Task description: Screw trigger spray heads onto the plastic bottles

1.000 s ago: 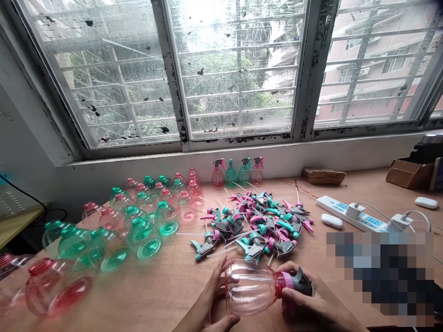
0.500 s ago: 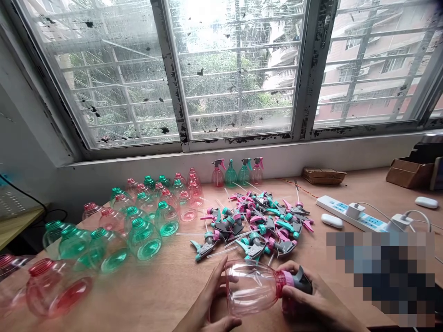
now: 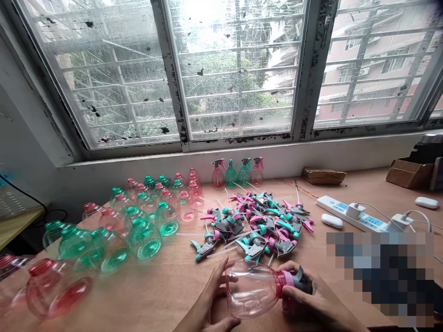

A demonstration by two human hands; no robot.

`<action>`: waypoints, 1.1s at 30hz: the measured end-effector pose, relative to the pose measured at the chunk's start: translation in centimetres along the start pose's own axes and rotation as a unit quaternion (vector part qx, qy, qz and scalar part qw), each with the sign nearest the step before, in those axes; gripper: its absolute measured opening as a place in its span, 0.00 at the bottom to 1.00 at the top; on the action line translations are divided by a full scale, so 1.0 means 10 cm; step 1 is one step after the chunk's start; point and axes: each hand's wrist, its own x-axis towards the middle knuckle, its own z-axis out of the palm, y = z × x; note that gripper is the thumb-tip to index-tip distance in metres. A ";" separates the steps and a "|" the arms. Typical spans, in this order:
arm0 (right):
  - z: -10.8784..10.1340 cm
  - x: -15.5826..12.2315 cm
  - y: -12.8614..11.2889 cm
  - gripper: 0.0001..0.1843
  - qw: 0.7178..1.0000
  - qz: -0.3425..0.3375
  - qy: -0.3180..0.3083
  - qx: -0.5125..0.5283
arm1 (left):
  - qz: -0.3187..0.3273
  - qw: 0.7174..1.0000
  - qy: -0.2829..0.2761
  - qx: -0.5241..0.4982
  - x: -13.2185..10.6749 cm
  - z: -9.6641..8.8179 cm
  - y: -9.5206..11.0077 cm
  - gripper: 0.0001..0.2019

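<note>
Left fingers: the fingers (image 3: 223, 275) of the left hand (image 3: 211, 302) are spread and curved over the round base end of the pink bottle (image 3: 252, 288), with the thumb below it.
Right fingers: the fingers (image 3: 290, 266) of the right hand (image 3: 313, 302) are closed around the spray head (image 3: 298, 282), wrapped over its grey body and pink collar.
Pink bottle: clear pink, lying on its side in the bottom centre of the frame, held between both hands just above the table (image 3: 166, 286). Its base points left and its neck points right.
Spray head: it sits on the bottle's neck. Whether it is fully screwed on cannot be told.
Loose spray heads: a pile (image 3: 256, 223) of grey, pink and teal trigger heads with thin tubes lies in the middle of the frame, just beyond the hands.
Empty bottles: a cluster of green and pink bottles (image 3: 138, 226) without heads stands at centre left. One large pink bottle (image 3: 57, 288) is at lower left.
Finished bottles: four small bottles with heads (image 3: 238, 173) stand in a row against the wall under the window (image 3: 235, 69), upper centre.
Power strip: a white power strip (image 3: 349, 214) with two plugs in it lies at right.
Brown packet: a flat brown packet (image 3: 323, 175) lies right of the finished bottles.
Cardboard box: a cardboard box (image 3: 408, 173) stands at the far right edge.
Blurred patch: a blurred patch covers the lower right.
</note>
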 end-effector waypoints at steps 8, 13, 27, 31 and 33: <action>0.00 0.00 0.00 0.21 1.000 0.005 0.000 0.000 | -0.041 0.997 0.001 -0.068 0.01 0.03 0.18 0.47; 0.00 0.00 0.00 0.21 1.000 0.002 0.000 0.005 | -0.012 0.999 -0.010 -0.042 0.03 0.02 0.10 0.44; 0.02 0.00 -0.04 0.21 1.000 0.002 0.005 -0.001 | -0.065 0.996 0.014 -0.058 -0.02 0.03 0.12 0.49; 0.03 -0.01 -0.04 0.22 1.000 0.004 0.007 0.007 | -0.073 0.997 0.027 -0.012 -0.01 0.03 0.11 0.48; 0.04 -0.01 -0.04 0.22 1.000 0.010 0.009 0.013 | -0.063 0.997 0.034 0.007 0.00 0.02 0.07 0.46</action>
